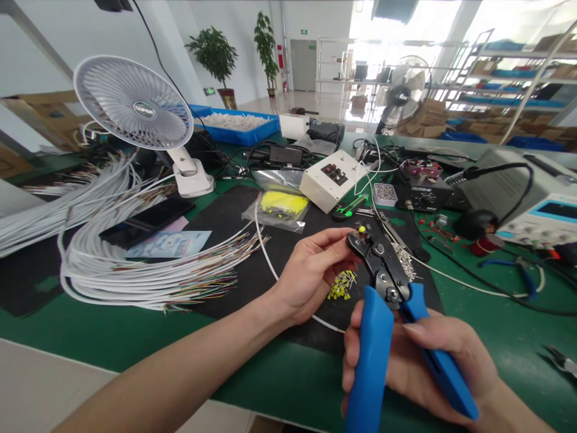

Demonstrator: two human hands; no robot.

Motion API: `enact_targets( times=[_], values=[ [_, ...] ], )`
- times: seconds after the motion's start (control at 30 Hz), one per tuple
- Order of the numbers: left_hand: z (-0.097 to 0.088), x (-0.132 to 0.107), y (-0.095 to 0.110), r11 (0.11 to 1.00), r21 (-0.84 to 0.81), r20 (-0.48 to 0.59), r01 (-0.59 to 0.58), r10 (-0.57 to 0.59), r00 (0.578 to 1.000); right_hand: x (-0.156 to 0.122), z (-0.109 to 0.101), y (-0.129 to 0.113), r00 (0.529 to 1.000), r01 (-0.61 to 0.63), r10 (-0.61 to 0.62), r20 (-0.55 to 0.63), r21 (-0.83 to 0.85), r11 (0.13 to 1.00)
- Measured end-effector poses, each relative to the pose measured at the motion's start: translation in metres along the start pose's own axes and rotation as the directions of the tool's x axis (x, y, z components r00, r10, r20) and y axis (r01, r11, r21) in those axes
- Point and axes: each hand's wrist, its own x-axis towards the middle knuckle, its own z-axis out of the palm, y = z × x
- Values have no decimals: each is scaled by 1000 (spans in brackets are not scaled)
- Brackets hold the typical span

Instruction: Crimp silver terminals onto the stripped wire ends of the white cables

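My right hand [433, 361] is wrapped round the blue handles of a crimping tool [381, 264], which stand apart. The tool's dark metal jaws point up and away from me. A small yellow-sleeved terminal [362, 230] shows at the jaws. My left hand [318, 267] is closed in a pinch against the jaw end; what lies between its fingertips is hidden. A thin white cable [268, 255] passes behind my left wrist and reappears below it, near my right fingers. Beneath the jaws, a pile of yellow-sleeved terminals [341, 285] lies on the black mat [243, 207].
Left of my hands lie bundled white cables [135, 285] with stripped coloured ends, and a phone [146, 222]. A bag of yellow pieces [282, 204] and a switch box [333, 177] sit ahead. Loose metal terminals [404, 261] and blue-handled cutters [525, 276] are to the right.
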Motion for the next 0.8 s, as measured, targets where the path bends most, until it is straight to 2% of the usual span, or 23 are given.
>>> enact_targets(
  times=[0.3, 0.53, 0.8],
  values=[
    [-1, 0, 1, 1000, 12, 43, -21, 20, 999, 2, 4, 3, 1000, -8, 7, 20, 48, 999],
    [-3, 0, 1, 1000, -6, 25, -10, 10, 1000, 2, -5, 11, 999, 12, -15, 39, 83, 997],
    [-4, 2, 7, 997, 59, 88, -40, 35, 996, 4, 1, 12, 998, 28, -31, 63, 55, 998]
  ],
)
